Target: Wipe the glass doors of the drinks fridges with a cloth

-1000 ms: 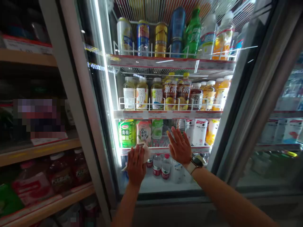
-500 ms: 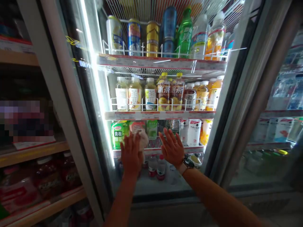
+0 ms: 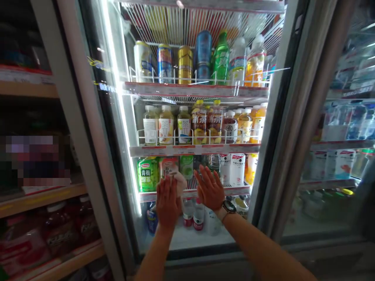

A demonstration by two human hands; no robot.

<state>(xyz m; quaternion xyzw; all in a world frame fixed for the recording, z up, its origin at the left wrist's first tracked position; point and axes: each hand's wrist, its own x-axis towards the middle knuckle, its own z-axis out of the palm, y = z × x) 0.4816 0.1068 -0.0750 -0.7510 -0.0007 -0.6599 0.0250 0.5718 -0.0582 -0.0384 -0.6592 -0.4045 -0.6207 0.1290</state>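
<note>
My left hand (image 3: 168, 201) lies against the fridge's glass door (image 3: 187, 238) with a pale cloth (image 3: 181, 183) under its fingers. The cloth bulges out past the fingertips on the right side; the rest of it is hidden by the hand. To the right, my right hand (image 3: 210, 188) is held flat toward the glass, fingers stretched out, with nothing in it. A watch (image 3: 229, 207) sits on the right wrist. Behind the glass, near the left hand, are a green drink carton (image 3: 147, 174) and a reddish one (image 3: 168, 166).
Shelves inside hold cans (image 3: 185, 64), bottled teas (image 3: 165, 124) and white cartons (image 3: 237, 169). A metal door frame (image 3: 295, 140) runs down the right. At the left, wooden-edged shelves (image 3: 43, 199) carry dark bottles. Reflections cross the glass.
My left hand and the cloth have moved slightly right and down over the glass. The right hand has hardly moved. My view has tilted up a little.
</note>
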